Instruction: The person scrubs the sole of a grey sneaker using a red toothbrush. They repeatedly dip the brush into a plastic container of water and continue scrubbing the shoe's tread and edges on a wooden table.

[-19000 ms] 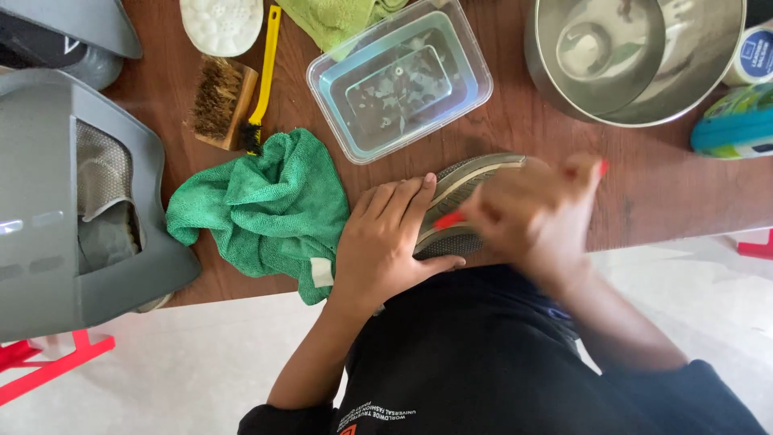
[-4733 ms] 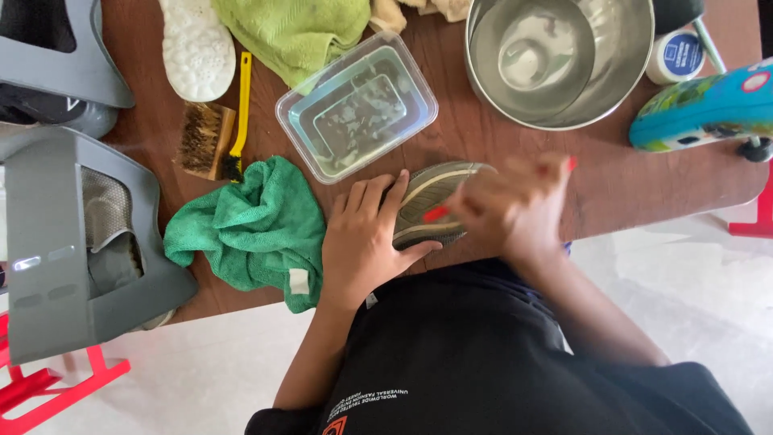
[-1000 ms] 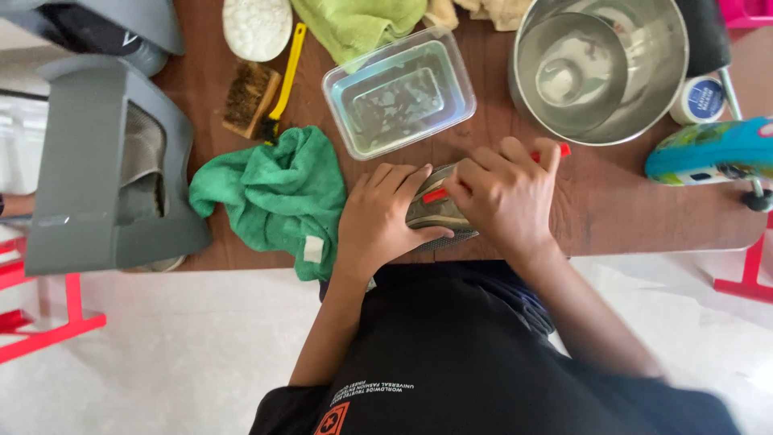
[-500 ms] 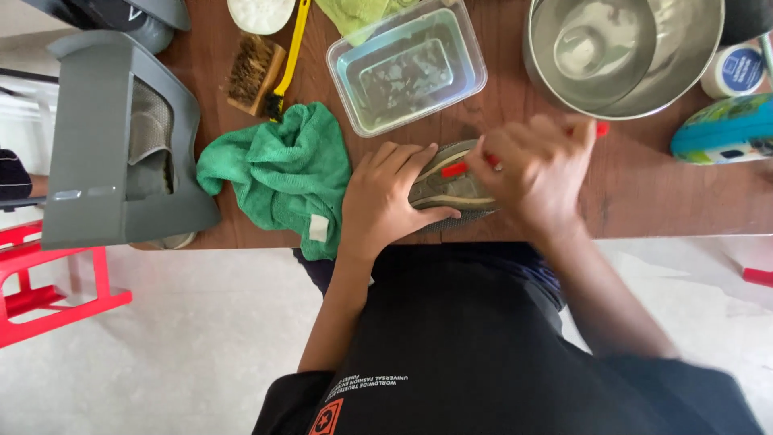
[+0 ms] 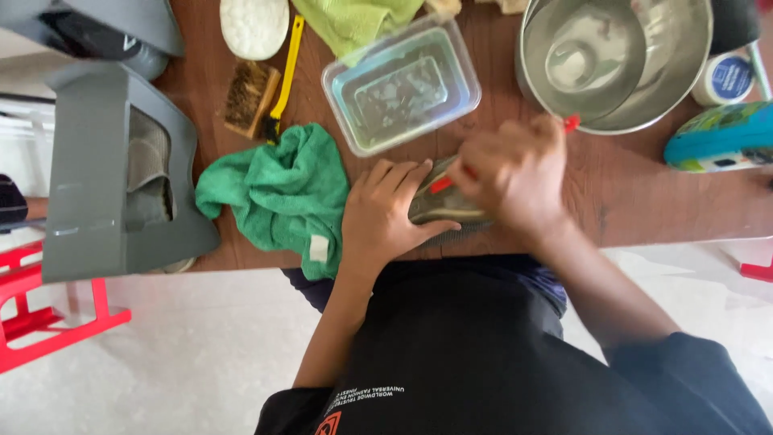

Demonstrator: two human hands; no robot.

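Head view, L to R. Far L: red frame (image 5: 48, 322) on pale floor. Grey plastic unit (image 5: 105, 173) overhangs L end of brown table (image 5: 636, 201). Next, wood-backed bristle brush (image 5: 251, 98) lying flat, yellow handle (image 5: 283, 72) angled just beside it, touching or nearly so. White oval pad (image 5: 254, 24) above, at table's far edge.

Green cloth (image 5: 278, 193), crumpled, w/ small white tag, sits nr front edge; its R side touches the L hand. Lighter green cloth (image 5: 354, 20) at far edge, partly under clear rectangular tub (image 5: 403, 84), which holds shallow water.

L hand (image 5: 382, 221): flat, fingers spread, pressing down on olive-grey object (image 5: 439, 205) to pin it at front edge of table, centre, just below the tub. Object mostly covered; kind not clear.

R hand (image 5: 515, 181): closed in fist round red-handled tool (image 5: 570, 122); red shows at top of fist and again below it, at the object. Hand motion-blurred. Tool's working end is hidden; can't tell what it is.

R of that: large steel bowl (image 5: 616, 60), a little water inside, rim just beyond R hand. Small white-and-blue round tub (image 5: 725, 80) beside bowl. Far R: teal and green bottle (image 5: 721, 138) lying on its side.
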